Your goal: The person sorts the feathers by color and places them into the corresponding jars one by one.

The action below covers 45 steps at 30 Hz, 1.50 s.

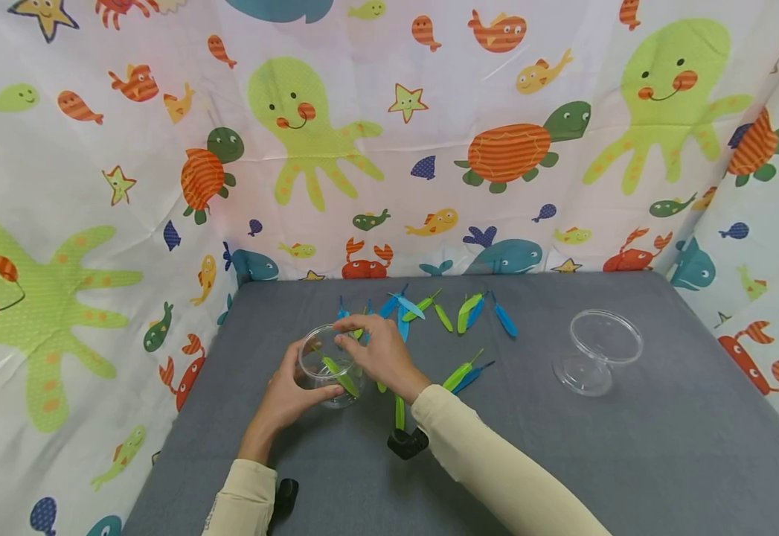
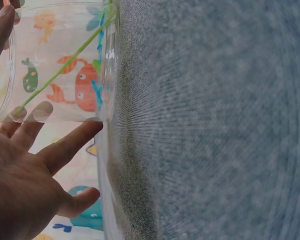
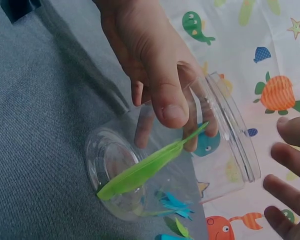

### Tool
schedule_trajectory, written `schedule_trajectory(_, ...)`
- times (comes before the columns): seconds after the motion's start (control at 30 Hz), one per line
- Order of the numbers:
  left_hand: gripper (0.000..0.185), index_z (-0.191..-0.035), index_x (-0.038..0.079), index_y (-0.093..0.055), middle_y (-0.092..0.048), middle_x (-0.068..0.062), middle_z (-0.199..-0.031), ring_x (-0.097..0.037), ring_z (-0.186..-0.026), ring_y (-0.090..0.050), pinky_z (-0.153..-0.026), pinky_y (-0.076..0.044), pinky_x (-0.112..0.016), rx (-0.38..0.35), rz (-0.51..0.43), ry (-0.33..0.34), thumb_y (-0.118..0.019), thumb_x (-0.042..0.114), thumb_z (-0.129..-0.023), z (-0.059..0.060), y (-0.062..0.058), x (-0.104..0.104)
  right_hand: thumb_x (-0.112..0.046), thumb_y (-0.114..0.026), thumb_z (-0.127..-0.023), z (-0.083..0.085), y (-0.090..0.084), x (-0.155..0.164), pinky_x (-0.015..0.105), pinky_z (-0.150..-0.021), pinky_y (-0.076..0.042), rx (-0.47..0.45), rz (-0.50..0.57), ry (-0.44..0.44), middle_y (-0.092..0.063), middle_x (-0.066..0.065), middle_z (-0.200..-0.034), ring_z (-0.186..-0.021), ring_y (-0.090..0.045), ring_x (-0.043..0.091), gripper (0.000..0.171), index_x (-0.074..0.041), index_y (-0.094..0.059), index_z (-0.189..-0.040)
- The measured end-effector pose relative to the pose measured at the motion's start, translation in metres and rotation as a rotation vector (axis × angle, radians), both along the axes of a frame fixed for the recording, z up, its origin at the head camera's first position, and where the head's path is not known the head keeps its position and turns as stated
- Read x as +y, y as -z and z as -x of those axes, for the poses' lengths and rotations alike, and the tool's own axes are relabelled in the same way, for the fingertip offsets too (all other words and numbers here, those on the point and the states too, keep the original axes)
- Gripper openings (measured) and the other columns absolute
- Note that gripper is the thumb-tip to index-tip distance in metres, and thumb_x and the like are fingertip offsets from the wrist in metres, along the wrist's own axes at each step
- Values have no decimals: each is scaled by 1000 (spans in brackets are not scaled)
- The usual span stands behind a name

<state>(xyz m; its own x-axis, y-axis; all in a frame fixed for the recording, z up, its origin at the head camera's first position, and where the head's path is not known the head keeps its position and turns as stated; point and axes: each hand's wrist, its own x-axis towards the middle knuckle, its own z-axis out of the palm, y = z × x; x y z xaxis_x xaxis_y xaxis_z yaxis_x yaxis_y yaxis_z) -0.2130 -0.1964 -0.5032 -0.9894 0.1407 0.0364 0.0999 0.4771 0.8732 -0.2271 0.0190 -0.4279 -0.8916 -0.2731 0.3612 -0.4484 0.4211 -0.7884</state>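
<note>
Right now my left hand (image 1: 286, 394) has its fingers curled round the clear jar (image 1: 327, 365), which stands on the grey table (image 1: 630, 447) just in front of me; my right hand (image 1: 379, 350) hovers over the jar's mouth with its fingers loosely spread, pinching nothing that I can see. From the right wrist view a green feather (image 3: 145, 170) leans inside the jar, its foot at the base and its tip near the rim, so it is already in. More feathers, blue and green, lie scattered behind the jar, and a green-and-blue pair (image 1: 466, 372) lies to the right of my right hand. A second jar (image 1: 597, 350) stands well apart on the right. I judge the jar to be thin, light plastic, smooth and a bit slippery, easy to tip with a careless nudge, so a wrap round its wall low down, as my left hand has it, seems the safest hold. The feathers look nearly weightless and soft in the vane, with a stiffer quill; I would pinch one by the quill end, gently, since a hard squeeze could crush the vane and any draught could shift them
</note>
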Motion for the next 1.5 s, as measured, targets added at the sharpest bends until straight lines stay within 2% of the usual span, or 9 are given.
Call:
schedule_trajectory(0.1,101,-152,33,-32,-46,0,-155,-39,-138,-51,-109,-41,-62,3,9,-2,-93,43,-72,0,0,0,-23,-72,-96,1,1,2,44,-97,-53,13,14,26,-74,1,-123,-124,-62,23,26,-17,-75,-121)
schedule_trajectory(0.27,103,-153,32,-32,-47,2,-154,-38,-138,-52,-109,-40,-64,5,29,-10,-92,45,-71,-1,-1,0,-22,-73,-95,6,6,8,51,-112,-44,29,31,64,-71,1,-129,-133,-56,25,27,-17,-74,-122)
schedule_trajectory(0.4,104,-153,34,-31,-47,1,-155,-38,-138,-52,-109,-39,-66,4,41,-18,-93,46,-71,-1,-2,0,-22,-73,-96,12,13,16,49,-109,-46,58,8,102,-72,2,-126,-127,-60,25,26,-18,-74,-121)
schedule_trajectory(0.53,104,-153,34,-32,-46,0,-155,-38,-138,-52,-109,-39,-65,2,44,-24,-93,46,-70,-1,-2,1,-17,-72,-96,16,21,29,50,-103,-50,72,14,119,-72,6,-122,-119,-64,28,25,-13,-73,-121)
schedule_trajectory(0.7,104,-153,34,-32,-45,0,-156,-37,-138,-51,-110,-38,-65,-7,40,-24,-93,46,-70,0,-1,1,-19,-71,-97,20,33,46,47,-100,-51,16,-8,180,-71,6,-124,-116,-63,26,26,-14,-72,-123)
schedule_trajectory(0.9,103,-152,35,-33,-45,1,-155,-36,-139,-51,-111,-38,-66,-14,45,-26,-93,47,-69,0,-1,1,-15,-72,-95,20,45,64,53,-102,-50,-37,45,227,-70,8,-125,-118,-62,30,28,-12,-72,-123)
schedule_trajectory(1.13,104,-153,32,-33,-45,-1,-155,-37,-144,-44,-114,-34,-68,-9,35,-21,-93,46,-69,1,0,0,-18,-73,-96,16,55,79,51,-101,-51,-38,17,257,-70,9,-128,-121,-62,33,31,-11,-70,-125)
schedule_trajectory(1.3,104,-153,32,-33,-45,-1,-155,-38,-143,-46,-112,-35,-67,-15,40,-22,-93,46,-69,1,0,-1,-20,-73,-95,12,61,89,53,-102,-49,-65,-10,289,-69,11,-128,-120,-61,37,32,-9,-70,-126)
schedule_trajectory(1.5,104,-154,30,-33,-42,-4,-158,-40,-141,-48,-111,-36,-68,-23,42,-22,-93,47,-70,1,-1,-2,-21,-76,-93,9,67,97,58,-105,-37,-47,-66,345,-71,12,-120,-112,-62,35,31,-10,-71,-122)
